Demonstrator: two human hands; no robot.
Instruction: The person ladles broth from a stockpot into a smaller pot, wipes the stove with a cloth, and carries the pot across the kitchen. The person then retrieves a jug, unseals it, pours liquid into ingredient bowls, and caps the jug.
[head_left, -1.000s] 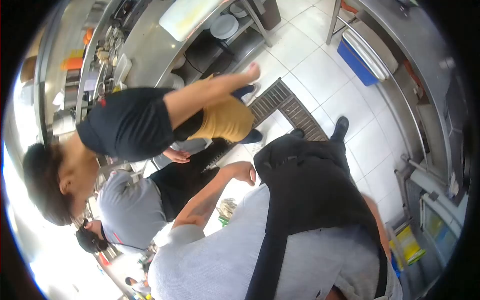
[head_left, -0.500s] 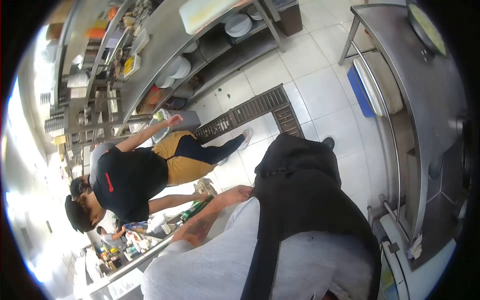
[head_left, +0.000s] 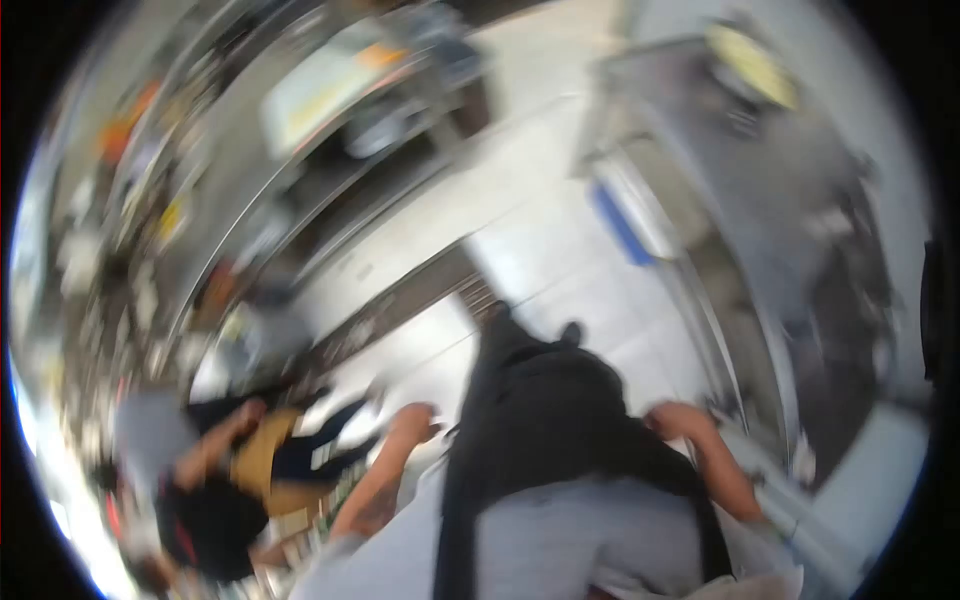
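Observation:
At the left side of my dark apron (head_left: 540, 420) is my left hand (head_left: 414, 424), its fingers looking curled but blurred. Close to the apron's right edge I see my right hand (head_left: 680, 421). Its fingers are smeared too, and I cannot tell if they touch the cloth. No object shows clearly in either hand.
A person in a black top (head_left: 210, 525) is at lower left, with another person in grey (head_left: 155, 440) beside them. A metal counter (head_left: 690, 95) on the right bears a large round pan (head_left: 750, 65). Below is a blue container (head_left: 618, 222). A floor drain (head_left: 420, 290) crosses the tiles.
My view has swung, blurring everything, and the pan side has come further in. My right hand has come into view. The person in black now appears lower in view.

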